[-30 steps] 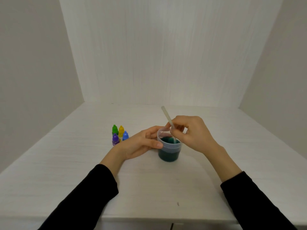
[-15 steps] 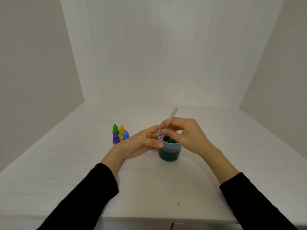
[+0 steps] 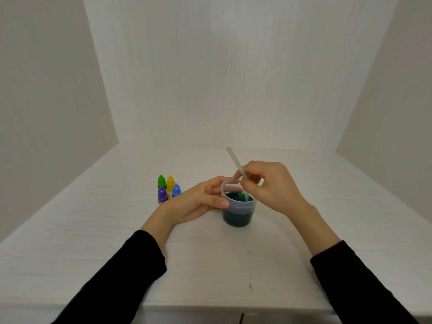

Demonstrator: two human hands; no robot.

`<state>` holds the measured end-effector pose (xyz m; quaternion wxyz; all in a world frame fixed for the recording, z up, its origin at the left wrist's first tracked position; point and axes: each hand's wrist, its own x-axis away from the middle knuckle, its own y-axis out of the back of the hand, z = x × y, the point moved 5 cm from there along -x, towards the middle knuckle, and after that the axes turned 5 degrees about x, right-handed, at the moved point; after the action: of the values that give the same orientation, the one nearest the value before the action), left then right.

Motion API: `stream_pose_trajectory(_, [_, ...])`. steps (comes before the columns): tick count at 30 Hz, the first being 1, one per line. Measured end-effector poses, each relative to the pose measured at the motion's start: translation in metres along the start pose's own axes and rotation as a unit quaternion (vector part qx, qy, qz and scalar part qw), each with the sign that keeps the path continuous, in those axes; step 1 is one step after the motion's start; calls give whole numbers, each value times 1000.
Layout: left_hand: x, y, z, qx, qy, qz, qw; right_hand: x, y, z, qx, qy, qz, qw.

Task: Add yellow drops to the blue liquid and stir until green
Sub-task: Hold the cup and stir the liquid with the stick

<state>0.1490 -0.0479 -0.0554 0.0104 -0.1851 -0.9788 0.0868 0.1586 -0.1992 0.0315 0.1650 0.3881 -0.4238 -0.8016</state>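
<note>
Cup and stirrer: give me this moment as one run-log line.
left hand holds cup | right hand pinches stirrer, tip in liquid | liquid dark green | dropper bottles left of cup

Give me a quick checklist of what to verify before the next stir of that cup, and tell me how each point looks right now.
1. Cup steadied: ok, the left hand grips its side.
2. Stir stick held: ok, the right hand pinches it.
3. Stick tip in the liquid: ok.
4. Colour: ok, dark green, though evenness cannot be told.
5. Liquid below the rim: ok.
6. Dropper bottles out of the way: ok, upright left of the cup.
</note>
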Motion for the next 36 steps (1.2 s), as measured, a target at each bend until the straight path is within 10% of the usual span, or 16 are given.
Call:
stream_pose_trajectory(11, [2, -4, -3, -3, -12, 7, 1000, 2, -10, 4, -189, 3, 23, 982])
stream_pose_trajectory(29, [1, -4, -2, 5, -1, 9, 1000, -2, -2, -4, -13, -3, -8, 1000])
stream_pose_trajectory(36, [2, -2, -2, -1, -1, 2, 1000, 2, 2, 1, -112, 3, -5, 994])
